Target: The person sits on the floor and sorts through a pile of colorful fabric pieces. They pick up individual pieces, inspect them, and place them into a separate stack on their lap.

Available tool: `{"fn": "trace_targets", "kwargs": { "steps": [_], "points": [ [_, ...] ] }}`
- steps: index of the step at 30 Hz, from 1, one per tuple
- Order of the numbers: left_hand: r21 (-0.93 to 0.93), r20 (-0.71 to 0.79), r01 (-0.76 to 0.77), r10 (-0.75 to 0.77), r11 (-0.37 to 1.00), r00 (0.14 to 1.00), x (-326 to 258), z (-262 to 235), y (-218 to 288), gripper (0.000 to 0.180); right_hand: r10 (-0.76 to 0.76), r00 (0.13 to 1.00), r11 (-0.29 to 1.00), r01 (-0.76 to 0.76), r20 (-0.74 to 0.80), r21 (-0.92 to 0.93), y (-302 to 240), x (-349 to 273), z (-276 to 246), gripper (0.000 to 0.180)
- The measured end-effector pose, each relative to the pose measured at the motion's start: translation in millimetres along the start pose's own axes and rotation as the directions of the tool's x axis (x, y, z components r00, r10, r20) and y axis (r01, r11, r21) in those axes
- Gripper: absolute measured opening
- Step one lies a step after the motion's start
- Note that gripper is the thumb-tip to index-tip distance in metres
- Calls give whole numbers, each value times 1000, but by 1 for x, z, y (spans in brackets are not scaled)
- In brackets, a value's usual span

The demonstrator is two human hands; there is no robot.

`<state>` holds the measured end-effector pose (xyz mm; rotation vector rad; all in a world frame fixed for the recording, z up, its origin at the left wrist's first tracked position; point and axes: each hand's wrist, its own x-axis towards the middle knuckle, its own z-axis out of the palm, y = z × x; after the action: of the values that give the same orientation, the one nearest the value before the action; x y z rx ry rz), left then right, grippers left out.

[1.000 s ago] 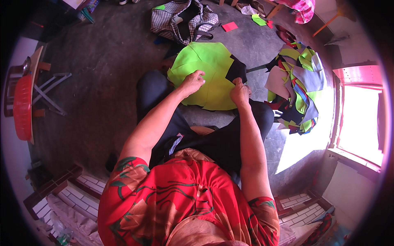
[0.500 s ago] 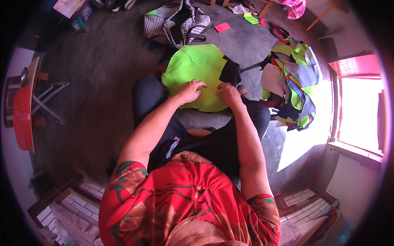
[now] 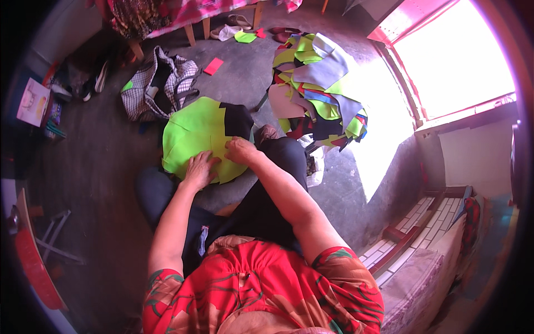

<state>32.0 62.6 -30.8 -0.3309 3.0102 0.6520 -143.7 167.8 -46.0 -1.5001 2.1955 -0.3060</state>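
A round, bright green layered fabric piece point(image 3: 192, 131) lies in front of me between my knees, with a black patch point(image 3: 238, 119) along its upper right edge. My left hand point(image 3: 200, 170) rests on the near part of the green cloth, fingers spread and holding nothing. To its right, my right hand point(image 3: 241, 150) is on the green cloth just below the black patch. Its fingers are bent and pressed together, and whatever is between them is hidden.
A tall heap of coloured cloth scraps point(image 3: 325, 83) stands at the right, near a bright window point(image 3: 456, 61). A checked bag point(image 3: 161, 83) sits beyond the fabric, with a red scrap point(image 3: 213, 66) beside it. Shoes point(image 3: 239, 22) lie near the table legs.
The view has swung right, so the room appears shifted left. My left hand's fingers, curled before, are now spread on the green cloth. My right hand stays near the black patch.
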Motion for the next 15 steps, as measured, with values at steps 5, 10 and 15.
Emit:
{"fn": "trace_targets", "kwargs": {
  "steps": [5,10,15],
  "points": [
    [22,16,10,-10,1000,1000,0,3,0,51,54,997,998,-52,-61,29,-12,-10,-19,32],
    [79,66,-8,3,997,998,-3,5,-5,58,25,967,983,21,-252,181,-27,-25,-53,31],
    [98,44,-31,27,995,999,-5,9,-8,58,-23,845,915,232,-534,329,-33,-65,-114,27]
  ]
}}
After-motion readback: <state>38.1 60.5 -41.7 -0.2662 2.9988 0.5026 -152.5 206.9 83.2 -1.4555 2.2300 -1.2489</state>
